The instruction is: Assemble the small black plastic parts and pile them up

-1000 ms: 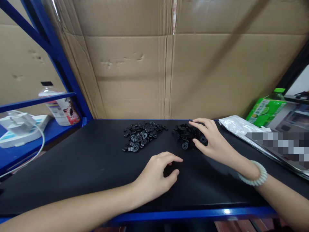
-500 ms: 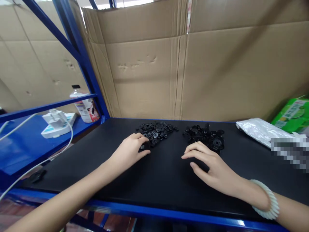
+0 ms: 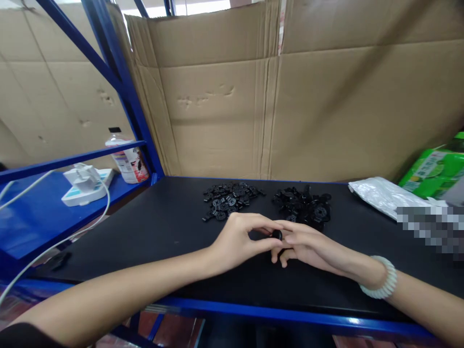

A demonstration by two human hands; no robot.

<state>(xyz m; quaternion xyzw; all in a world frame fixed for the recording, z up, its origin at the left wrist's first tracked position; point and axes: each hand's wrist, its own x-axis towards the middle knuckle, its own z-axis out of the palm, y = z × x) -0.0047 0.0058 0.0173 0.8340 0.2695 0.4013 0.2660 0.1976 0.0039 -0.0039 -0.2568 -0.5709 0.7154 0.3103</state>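
Note:
Low over the black tabletop (image 3: 152, 222), my two hands meet around a small black plastic part (image 3: 277, 234). My left hand (image 3: 237, 239) pinches it between thumb and fingertips. My right hand (image 3: 311, 246), with a pale beaded bracelet on its wrist, closes on the same part from the other side; its lower fingers curl beneath. Most of the part is covered by fingers. Behind my left hand lies a pile of flat black slotted pieces (image 3: 232, 198). A second pile of black round pieces (image 3: 304, 205) sits just beyond my right hand.
To the right are a silvery plastic bag (image 3: 380, 193) and a green package (image 3: 435, 169). A power strip (image 3: 87, 188) with a white cable and a bottle (image 3: 128, 162) stand on the blue side shelf. Cardboard (image 3: 217, 111) walls the back. Something dark (image 3: 58, 261) lies at the left corner.
My left hand has moved right from the left pile, carrying a black part. My right hand has shifted slightly and now meets it at the part.

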